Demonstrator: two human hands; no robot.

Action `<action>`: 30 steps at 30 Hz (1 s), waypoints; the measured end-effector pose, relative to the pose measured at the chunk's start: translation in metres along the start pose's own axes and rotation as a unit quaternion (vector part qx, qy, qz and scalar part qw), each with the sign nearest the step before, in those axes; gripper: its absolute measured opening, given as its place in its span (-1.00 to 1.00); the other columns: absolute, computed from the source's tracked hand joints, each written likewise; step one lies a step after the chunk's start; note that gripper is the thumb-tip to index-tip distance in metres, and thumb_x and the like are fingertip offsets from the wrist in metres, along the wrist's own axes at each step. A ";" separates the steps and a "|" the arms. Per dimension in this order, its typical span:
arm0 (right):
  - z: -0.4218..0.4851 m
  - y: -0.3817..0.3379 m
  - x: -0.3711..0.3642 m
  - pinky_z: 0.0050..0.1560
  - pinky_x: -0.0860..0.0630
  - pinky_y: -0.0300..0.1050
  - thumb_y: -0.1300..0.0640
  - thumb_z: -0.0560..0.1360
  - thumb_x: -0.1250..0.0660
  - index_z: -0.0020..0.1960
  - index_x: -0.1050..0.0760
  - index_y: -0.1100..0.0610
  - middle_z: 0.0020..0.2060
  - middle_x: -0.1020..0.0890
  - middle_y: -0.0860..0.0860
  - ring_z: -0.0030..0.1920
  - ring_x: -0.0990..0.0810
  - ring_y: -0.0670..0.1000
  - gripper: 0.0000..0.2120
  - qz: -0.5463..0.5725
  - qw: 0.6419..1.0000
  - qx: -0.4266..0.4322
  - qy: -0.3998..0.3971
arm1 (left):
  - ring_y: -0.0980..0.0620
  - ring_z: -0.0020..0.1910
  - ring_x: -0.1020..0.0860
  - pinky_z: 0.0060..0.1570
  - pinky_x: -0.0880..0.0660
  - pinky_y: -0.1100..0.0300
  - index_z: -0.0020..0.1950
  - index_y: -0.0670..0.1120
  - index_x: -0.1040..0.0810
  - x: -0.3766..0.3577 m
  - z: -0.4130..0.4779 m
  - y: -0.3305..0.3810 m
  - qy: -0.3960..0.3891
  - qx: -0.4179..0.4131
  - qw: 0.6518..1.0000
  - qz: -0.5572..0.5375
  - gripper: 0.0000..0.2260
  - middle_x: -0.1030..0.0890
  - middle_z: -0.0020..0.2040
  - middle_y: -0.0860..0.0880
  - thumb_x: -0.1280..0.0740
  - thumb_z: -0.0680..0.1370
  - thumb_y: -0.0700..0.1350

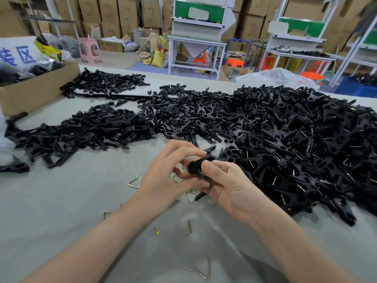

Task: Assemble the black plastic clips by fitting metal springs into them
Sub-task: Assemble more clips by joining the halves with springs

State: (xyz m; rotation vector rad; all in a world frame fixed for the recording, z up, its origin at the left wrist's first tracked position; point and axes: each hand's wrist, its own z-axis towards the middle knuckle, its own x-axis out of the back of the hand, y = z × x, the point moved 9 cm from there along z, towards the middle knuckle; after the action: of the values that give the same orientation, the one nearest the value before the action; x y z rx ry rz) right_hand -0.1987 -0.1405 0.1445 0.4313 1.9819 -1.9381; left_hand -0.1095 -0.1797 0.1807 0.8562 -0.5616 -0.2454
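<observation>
Nearest the viewer, well short of the black clip (199, 167), a loose metal spring (202, 271) lies on the grey worktop (61, 201). A bent spring (189, 228) and a yellow speck (158, 232) lie between it and the clip. The clip itself is held above the worktop between both hands. The right hand (228, 188) has its grip closed round the clip's body, thumb pressed on top. The left hand (169, 174) closes its grip on the clip's left end, fingers curled over it. A triangular spring (134, 181) lies just left of the clip. Beyond the clip to the left spreads a heap of bare clip parts (85, 129); to its right rises a larger pile of sprung clips (295, 144). Far behind the clip, leftward, stands a cardboard box (34, 92).
</observation>
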 end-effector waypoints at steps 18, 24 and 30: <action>-0.001 0.010 -0.017 -0.13 -0.55 -0.23 -0.14 0.23 -0.54 -0.09 -0.64 0.23 -0.12 -0.66 0.13 -0.14 -0.60 -0.02 -0.53 0.049 0.999 -0.009 -0.013 | 0.21 -0.10 -0.53 -0.22 -0.40 0.42 -0.09 0.07 -0.62 0.001 0.001 0.001 -0.004 -0.003 1.000 -0.018 -0.76 -0.56 -0.01 0.15 -0.54 0.28 -0.09; 0.000 0.018 -0.011 -0.12 -0.57 -0.21 -0.19 0.34 -0.32 -0.14 -0.69 0.14 -0.11 -0.66 0.14 -0.11 -0.53 0.03 -0.59 0.075 0.996 -0.035 0.036 | 0.15 -0.18 -0.51 -0.23 -0.41 0.39 -0.10 0.06 -0.64 0.001 0.001 -0.003 -0.003 0.017 1.000 -0.012 -0.79 -0.57 -0.03 0.15 -0.55 0.32 -0.09; 0.000 0.019 0.001 -0.12 -0.55 -0.15 -0.16 0.27 -0.43 0.06 -0.61 0.26 -0.06 -0.58 0.18 -0.13 -0.54 0.03 -0.45 0.108 0.990 -0.050 0.072 | 0.08 -0.11 -0.55 -0.21 -0.48 0.33 0.01 0.05 -0.64 -0.001 0.000 -0.004 -0.018 0.019 1.000 -0.007 -0.79 -0.60 -0.02 0.11 -0.50 0.42 -0.15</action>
State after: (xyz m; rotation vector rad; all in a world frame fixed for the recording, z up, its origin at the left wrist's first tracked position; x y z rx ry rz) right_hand -0.1908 -0.1399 0.1267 0.7439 2.0150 -1.7100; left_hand -0.1108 -0.1816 0.1774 0.8931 -0.5955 -0.2632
